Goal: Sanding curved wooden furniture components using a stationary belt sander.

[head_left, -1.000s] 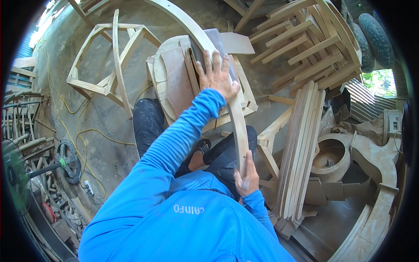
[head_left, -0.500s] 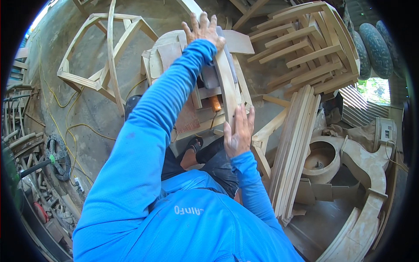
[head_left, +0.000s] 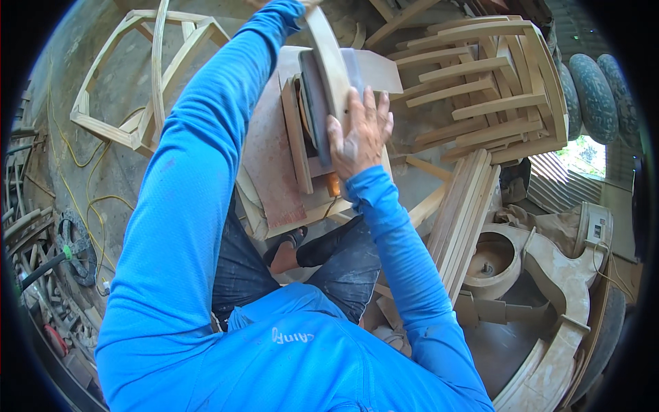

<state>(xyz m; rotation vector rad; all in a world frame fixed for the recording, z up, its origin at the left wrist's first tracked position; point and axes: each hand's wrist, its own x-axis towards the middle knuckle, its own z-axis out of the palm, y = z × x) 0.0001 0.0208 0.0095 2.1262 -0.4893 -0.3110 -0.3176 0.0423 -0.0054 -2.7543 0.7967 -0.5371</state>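
Observation:
A curved pale wooden piece (head_left: 328,58) runs away from me, lying over a grey band (head_left: 316,113) set in a wooden stand (head_left: 296,147). My right hand (head_left: 362,137) rests on the near end of the piece, fingers stretched out and thumb apart along its left side. Up at the top edge of the view, my left hand (head_left: 302,4) is at the far part of the piece. Most of it is cut off, so its fingers cannot be made out. Below the stand's band is an orange cylindrical part (head_left: 333,184) with a wire.
Stacked curved wooden frames (head_left: 491,82) stand at the far right, with long wooden strips (head_left: 467,220) nearer. An angular wooden frame (head_left: 106,127) sits at the left. A yellow cord (head_left: 68,185) crosses the floor. A dusty round machine housing (head_left: 494,264) lies at the right.
Both hands and the wooden piece have moved away from me, the left hand mostly out of view. My right hand now lies farther up, beside the grey band.

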